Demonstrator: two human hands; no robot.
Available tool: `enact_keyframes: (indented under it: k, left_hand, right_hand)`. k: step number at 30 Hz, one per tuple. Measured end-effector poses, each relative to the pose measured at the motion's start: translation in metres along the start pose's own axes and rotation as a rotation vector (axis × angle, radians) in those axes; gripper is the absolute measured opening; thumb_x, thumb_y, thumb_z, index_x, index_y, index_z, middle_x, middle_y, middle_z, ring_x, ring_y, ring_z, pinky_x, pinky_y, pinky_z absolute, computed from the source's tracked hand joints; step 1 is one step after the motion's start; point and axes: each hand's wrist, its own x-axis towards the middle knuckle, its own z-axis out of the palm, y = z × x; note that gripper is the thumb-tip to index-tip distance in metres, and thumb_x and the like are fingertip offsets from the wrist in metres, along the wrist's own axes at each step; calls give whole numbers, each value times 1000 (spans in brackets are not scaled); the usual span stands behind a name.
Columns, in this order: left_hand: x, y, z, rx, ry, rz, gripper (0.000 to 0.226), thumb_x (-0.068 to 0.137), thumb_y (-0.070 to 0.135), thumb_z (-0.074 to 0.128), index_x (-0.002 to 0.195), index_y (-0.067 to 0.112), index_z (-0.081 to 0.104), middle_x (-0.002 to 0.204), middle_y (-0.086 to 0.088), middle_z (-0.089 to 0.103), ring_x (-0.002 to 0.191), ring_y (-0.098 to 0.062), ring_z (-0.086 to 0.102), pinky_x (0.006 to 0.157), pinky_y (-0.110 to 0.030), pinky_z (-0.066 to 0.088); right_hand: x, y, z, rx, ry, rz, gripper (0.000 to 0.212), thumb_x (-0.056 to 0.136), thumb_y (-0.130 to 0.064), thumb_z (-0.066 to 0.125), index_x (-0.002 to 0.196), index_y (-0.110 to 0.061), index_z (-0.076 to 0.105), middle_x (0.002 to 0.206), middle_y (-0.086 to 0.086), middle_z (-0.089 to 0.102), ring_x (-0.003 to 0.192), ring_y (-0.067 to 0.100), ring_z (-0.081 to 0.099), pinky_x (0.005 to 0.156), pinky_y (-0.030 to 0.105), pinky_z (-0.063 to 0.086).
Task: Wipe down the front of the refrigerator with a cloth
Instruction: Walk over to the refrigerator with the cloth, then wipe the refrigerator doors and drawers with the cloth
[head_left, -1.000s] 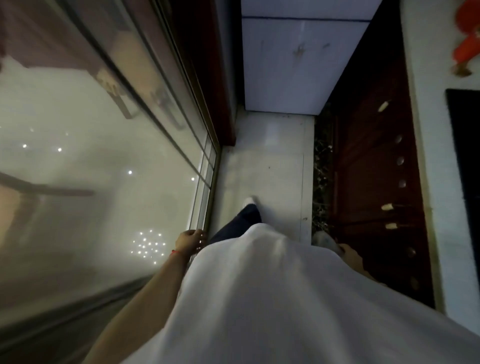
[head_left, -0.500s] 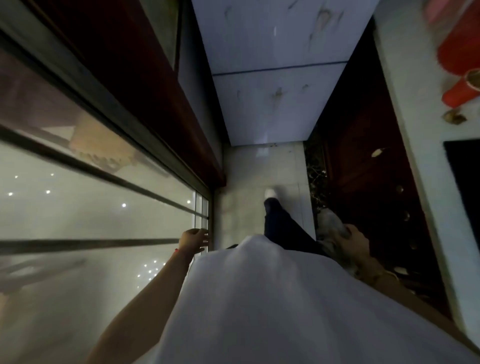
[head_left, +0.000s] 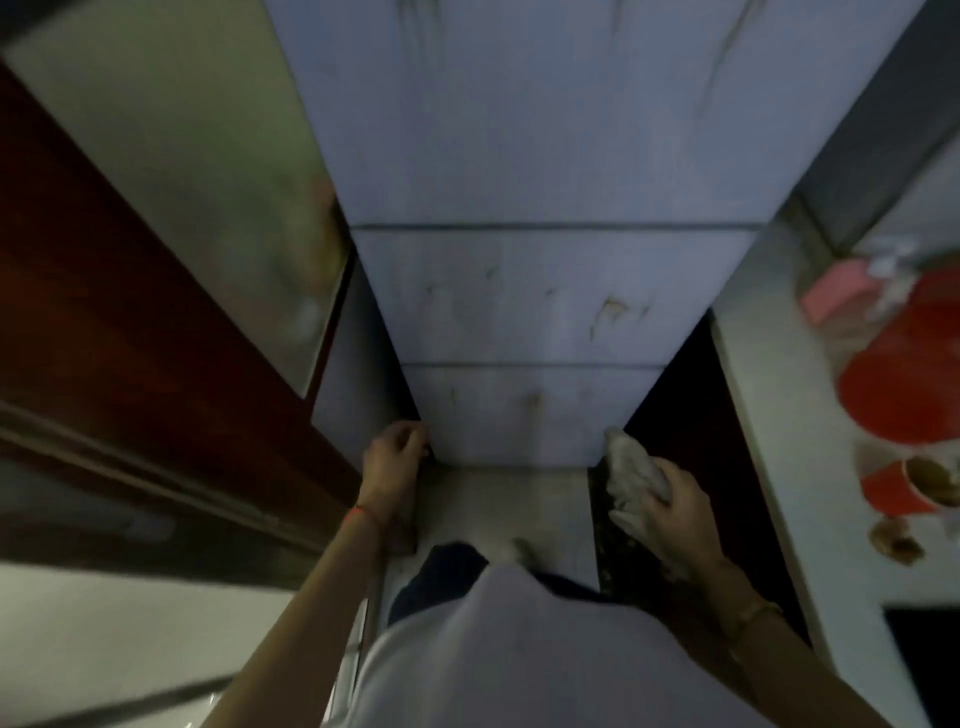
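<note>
The white refrigerator (head_left: 545, 291) fills the middle of the view, its front split by two horizontal seams and marked with brownish stains. My right hand (head_left: 680, 506) grips a crumpled pale cloth (head_left: 631, 475) near the fridge's lower right corner; whether the cloth touches the door is unclear. At the lower left edge of the fridge hangs my left hand (head_left: 392, 457), its fingers curled, with nothing visible in it. The picture is dim and blurred.
A dark red wooden frame (head_left: 130, 322) and glass panel run along the left. On the right stands a pale counter (head_left: 774, 415) with red containers (head_left: 904, 379), a red cup (head_left: 909, 488) and a pink item. Pale floor (head_left: 498, 509) lies between.
I have walked up to the refrigerator, which now looms close. Both hands have come forward and up; the right hand with the cloth has reached the fridge's lower right corner.
</note>
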Motion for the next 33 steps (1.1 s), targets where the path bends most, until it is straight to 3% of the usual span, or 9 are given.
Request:
enact_keyframes:
  k: [2, 4, 6, 9, 14, 19, 23, 28, 33]
  left_hand:
    - [25, 58, -7, -15, 104, 207, 15, 96, 27, 55, 103, 21, 67, 102, -3, 71, 95, -14, 68, 86, -29, 55]
    - [45, 123, -19, -63, 256, 393, 13, 96, 25, 56, 104, 22, 66, 101, -1, 72, 87, -3, 67, 77, -16, 53]
    - [55, 190, -33, -97, 391, 598, 18, 95, 32, 53, 106, 23, 65, 102, 3, 70, 85, -3, 66, 73, -18, 52]
    - [66, 273, -61, -20, 605, 890, 27, 96, 26, 49, 117, 15, 64, 112, 6, 65, 99, -12, 64, 87, -24, 51]
    - [88, 369, -102, 77, 920, 1182, 40, 94, 16, 55, 133, 6, 54, 135, -9, 55, 127, -24, 51, 112, -34, 39]
    - [118, 417, -138, 158, 1140, 1174, 56, 95, 21, 54, 148, 10, 37, 155, -12, 32, 142, -34, 31, 120, -45, 26]
    - [140, 426, -159, 74, 1162, 1132, 63, 97, 29, 47, 154, 15, 24, 161, -8, 19, 147, -30, 21, 123, -40, 20]
    - [154, 429, -167, -154, 974, 1153, 69, 95, 42, 42, 156, 26, 15, 151, 9, 32, 137, -8, 31, 114, -18, 24]
    - [155, 427, -171, -199, 891, 1204, 66, 95, 36, 42, 155, 33, 14, 155, 33, 16, 143, 14, 19, 108, 3, 19]
  right_hand:
    - [33, -44, -25, 4, 124, -214, 36, 95, -25, 62, 129, -33, 56, 107, -3, 61, 97, 16, 62, 83, 35, 53]
    - [63, -95, -52, 43, 276, -402, 45, 94, -17, 64, 138, -24, 54, 115, -3, 56, 106, 13, 57, 96, 26, 47]
    - [85, -152, -81, 92, 435, -564, 42, 96, -22, 60, 137, -13, 54, 121, -4, 52, 113, 6, 51, 105, 9, 34]
    - [102, -242, -126, 181, 649, -769, 52, 92, -35, 51, 138, -10, 51, 121, -1, 47, 114, 1, 44, 104, 0, 26]
    - [117, -381, -192, 358, 984, -1047, 53, 94, -30, 50, 145, -19, 41, 126, 7, 39, 116, 8, 39, 102, 16, 35]
    - [119, -489, -239, 387, 1282, -1303, 51, 96, -14, 59, 144, -10, 42, 122, 8, 36, 113, 19, 42, 103, 23, 37]
    - [118, -551, -254, 155, 1431, -1411, 48, 101, -27, 54, 146, -16, 40, 125, 13, 43, 109, 29, 45, 95, 34, 40]
    - [147, -599, -228, -299, 1587, -1305, 44, 103, -42, 49, 142, -22, 54, 125, 13, 61, 107, 29, 47, 87, 41, 39]
    - [159, -581, -197, -617, 1442, -1389, 65, 94, -65, 45, 148, -29, 43, 152, 2, 47, 133, 28, 39, 107, 51, 32]
